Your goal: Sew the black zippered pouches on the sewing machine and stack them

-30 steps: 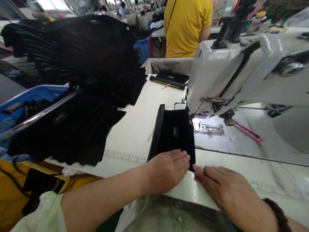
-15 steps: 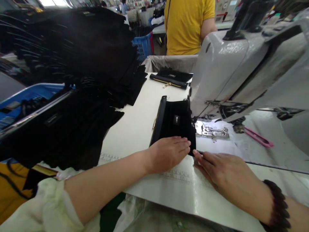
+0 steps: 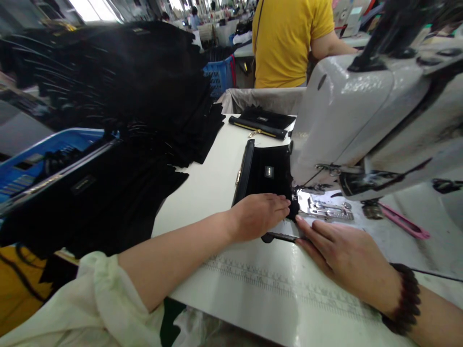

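Observation:
A black fabric pouch piece (image 3: 275, 159) with a small label lies flat on the sewing machine's table, its zipped strip along the left side. Its right edge runs under the needle area of the white sewing machine (image 3: 336, 111). My left hand (image 3: 260, 217) rests flat on the lower part of the piece, fingers stretched toward the needle. At the lower right corner, my right hand (image 3: 336, 250) has its fingertips closed on the edge, close to the metal needle plate (image 3: 325, 207). Below the fingers a grey layer with a dark rim shows. The right fingertips are partly hidden.
Another black zipped pouch piece (image 3: 262, 120) lies behind. A tall pile of black pieces (image 3: 137, 86) stands at left, beside a blue basket (image 3: 72, 137). Pink thread snips (image 3: 405, 221) lie right of the needle. A person in a yellow shirt (image 3: 285, 43) is beyond the table.
The pouch piece has shifted slightly away along the needle, and both hands have moved with it. A grey layer now shows below my left hand. The view has also shifted a little.

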The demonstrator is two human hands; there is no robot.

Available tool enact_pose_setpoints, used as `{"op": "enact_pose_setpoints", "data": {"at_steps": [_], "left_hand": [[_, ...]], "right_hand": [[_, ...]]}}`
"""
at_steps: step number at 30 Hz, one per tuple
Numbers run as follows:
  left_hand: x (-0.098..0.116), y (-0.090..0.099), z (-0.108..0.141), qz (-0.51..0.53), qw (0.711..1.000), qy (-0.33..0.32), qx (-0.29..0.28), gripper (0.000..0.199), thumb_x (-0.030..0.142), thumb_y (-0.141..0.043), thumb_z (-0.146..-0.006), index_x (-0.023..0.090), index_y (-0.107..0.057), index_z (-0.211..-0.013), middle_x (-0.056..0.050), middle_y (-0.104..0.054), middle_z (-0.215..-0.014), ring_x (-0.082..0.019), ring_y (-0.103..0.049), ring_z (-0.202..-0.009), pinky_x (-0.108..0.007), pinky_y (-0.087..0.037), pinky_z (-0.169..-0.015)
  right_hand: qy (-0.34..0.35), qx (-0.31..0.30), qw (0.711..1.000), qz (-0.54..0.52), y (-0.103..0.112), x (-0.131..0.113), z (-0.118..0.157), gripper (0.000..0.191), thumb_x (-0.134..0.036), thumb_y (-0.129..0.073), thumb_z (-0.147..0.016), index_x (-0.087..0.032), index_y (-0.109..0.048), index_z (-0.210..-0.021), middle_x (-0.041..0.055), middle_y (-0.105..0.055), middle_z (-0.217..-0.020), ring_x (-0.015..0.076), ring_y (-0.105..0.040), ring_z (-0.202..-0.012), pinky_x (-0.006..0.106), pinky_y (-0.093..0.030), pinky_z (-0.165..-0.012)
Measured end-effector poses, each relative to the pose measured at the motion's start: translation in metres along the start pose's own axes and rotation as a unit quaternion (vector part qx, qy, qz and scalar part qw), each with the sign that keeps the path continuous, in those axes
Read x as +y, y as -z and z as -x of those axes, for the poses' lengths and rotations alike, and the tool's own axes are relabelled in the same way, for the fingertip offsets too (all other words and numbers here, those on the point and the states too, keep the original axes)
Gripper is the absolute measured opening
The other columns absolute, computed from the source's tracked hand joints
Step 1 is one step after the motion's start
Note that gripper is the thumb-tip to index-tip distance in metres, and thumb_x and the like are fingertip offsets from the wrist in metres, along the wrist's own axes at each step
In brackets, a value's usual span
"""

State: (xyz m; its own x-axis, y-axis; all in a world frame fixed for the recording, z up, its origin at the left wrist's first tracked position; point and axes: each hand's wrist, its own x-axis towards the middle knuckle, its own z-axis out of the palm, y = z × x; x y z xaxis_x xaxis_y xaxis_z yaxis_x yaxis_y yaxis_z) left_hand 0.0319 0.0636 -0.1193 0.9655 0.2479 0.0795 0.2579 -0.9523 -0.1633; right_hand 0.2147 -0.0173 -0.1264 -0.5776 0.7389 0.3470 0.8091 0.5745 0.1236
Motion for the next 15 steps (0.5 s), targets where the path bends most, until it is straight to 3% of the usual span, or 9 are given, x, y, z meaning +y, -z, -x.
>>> {"op": "enact_pose_setpoints", "data": {"at_steps": [7,15], "left_hand": [[-0.012,-0.003,-0.013,-0.008,0.999,0.021,-0.028,0.028,0.016,-0.043,-0.084,0.011,-0.054,-0.110,-0.004,-0.054,-0.118,-0.012,-0.048,-0.110,-0.021,-0.035,-0.096],[-0.017,-0.003,-0.020,0.002,0.998,0.066,-0.021,0.027,0.016,-0.043,-0.085,0.011,-0.054,-0.109,-0.004,-0.056,-0.115,-0.010,-0.050,-0.107,-0.018,-0.037,-0.092]], "right_hand": [[-0.027,-0.026,0.999,-0.024,0.001,0.000,0.001,0.042,-0.034,-0.026,-0.090,-0.010,-0.059,-0.097,0.0024,-0.053,-0.061,0.0130,-0.049,-0.048,0.028,-0.031,-0.043],[-0.021,-0.023,0.999,-0.024,0.002,0.001,-0.001,0.042,-0.033,-0.024,-0.091,-0.009,-0.059,-0.097,0.0028,-0.053,-0.060,0.0132,-0.049,-0.049,0.028,-0.032,-0.044]]}}
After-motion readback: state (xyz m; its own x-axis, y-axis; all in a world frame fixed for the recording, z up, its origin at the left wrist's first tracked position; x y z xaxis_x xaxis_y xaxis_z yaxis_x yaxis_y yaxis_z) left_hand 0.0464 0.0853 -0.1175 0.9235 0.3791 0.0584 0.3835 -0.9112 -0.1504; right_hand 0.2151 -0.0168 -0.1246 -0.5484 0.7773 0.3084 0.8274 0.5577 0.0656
